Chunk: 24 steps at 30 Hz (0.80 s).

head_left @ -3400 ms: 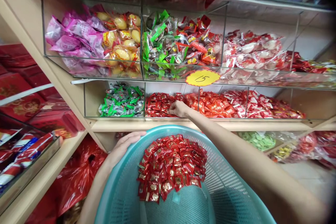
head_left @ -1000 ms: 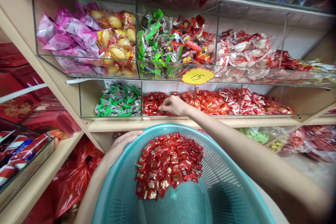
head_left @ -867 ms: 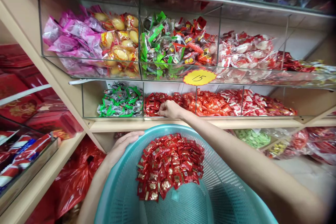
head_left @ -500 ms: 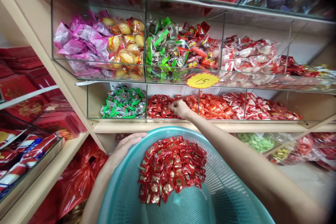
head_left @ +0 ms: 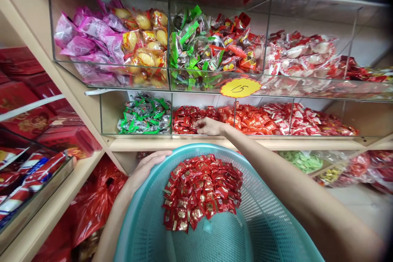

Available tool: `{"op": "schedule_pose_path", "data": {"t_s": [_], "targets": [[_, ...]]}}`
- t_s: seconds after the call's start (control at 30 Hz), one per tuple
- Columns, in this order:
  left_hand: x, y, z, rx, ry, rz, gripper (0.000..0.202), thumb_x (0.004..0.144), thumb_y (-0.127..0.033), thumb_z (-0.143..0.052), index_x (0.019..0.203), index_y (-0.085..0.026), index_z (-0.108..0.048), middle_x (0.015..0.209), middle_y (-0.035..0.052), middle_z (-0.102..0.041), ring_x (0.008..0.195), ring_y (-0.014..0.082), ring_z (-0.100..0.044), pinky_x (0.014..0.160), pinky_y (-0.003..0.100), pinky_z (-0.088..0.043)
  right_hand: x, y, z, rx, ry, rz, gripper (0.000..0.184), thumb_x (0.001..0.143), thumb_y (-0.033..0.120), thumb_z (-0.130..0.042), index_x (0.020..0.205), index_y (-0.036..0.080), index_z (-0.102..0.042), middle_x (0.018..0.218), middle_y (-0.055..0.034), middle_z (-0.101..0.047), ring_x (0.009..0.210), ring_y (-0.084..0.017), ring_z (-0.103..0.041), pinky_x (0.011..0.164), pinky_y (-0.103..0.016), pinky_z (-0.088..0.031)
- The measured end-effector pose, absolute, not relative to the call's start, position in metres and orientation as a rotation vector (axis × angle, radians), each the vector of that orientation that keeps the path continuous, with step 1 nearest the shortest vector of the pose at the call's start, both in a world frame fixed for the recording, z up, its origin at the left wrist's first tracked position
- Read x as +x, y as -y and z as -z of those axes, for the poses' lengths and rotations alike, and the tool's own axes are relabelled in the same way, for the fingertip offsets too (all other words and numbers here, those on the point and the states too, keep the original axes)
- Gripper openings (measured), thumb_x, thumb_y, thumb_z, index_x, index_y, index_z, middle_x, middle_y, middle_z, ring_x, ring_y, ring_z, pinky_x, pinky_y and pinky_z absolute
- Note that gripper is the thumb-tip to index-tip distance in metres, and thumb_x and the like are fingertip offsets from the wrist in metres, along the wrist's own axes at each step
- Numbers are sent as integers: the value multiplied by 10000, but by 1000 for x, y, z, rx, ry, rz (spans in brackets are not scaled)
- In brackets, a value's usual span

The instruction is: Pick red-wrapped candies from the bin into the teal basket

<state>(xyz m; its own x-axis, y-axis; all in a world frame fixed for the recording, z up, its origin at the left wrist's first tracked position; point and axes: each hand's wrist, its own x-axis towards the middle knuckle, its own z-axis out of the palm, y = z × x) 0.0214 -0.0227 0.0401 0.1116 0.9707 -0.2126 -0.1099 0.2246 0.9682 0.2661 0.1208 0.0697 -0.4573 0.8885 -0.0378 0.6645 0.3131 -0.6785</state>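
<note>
A teal mesh basket [head_left: 264, 217] sits close below me with a heap of small red candy packets [head_left: 201, 190] in it. My left hand [head_left: 145, 168] grips the basket's far left rim, fingers curled over the edge. My right hand [head_left: 208, 126] reaches into a clear bin of dark red candy packets [head_left: 186, 118] on the lower shelf, fingers curled down among them. Whether it holds any packet is hidden.
Left of that bin lie green and silver candies [head_left: 144, 115]; to the right, brighter red packets [head_left: 254, 116]. The upper bins hold pink, yellow and mixed sweets. A yellow price tag [head_left: 240, 87] reads 15. Red boxes [head_left: 21, 102] fill the left shelves.
My right hand has shifted back and forth inside the dark red candy bin, now lower near its front edge. The left hand has kept its hold on the basket rim.
</note>
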Motion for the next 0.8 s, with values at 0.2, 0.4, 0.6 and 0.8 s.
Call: {"op": "schedule_pose_path", "data": {"t_s": [0.2,0.4,0.6,0.8], "targets": [[23,21,-39,1002,-1176,-1033,320,656,-373,-681,926,-209,-732,1030,41,-736,1017,266,-627,816,316,-478,267,-121,-74,-1326,2113,-862,237,678,183,-587,891,87,-627,756,-18,-622,669,-104,-526,671,-246,-432],[24,20,-36,976,-1175,-1049,330,644,-371,-688,929,-211,-733,1046,35,-732,941,231,-652,761,281,-483,271,-74,-111,-981,1990,-640,236,771,288,-540,913,110,-600,801,-33,-603,706,-121,-519,684,-277,-437],[22,21,-42,1062,-1141,-1039,261,670,-346,-672,892,-233,-749,1088,16,-719,1093,237,-586,899,276,-432,287,26,-89,-859,2486,-521,245,861,239,-444,1032,174,-608,923,-53,-583,860,-161,-524,789,-315,-424],[22,21,-39,1040,-1147,-1041,252,672,-343,-674,887,-235,-748,1059,12,-722,1063,227,-586,897,280,-417,304,67,-22,-996,2917,-396,263,833,210,-472,1060,162,-596,959,-83,-579,898,-207,-532,804,-353,-420]]}}
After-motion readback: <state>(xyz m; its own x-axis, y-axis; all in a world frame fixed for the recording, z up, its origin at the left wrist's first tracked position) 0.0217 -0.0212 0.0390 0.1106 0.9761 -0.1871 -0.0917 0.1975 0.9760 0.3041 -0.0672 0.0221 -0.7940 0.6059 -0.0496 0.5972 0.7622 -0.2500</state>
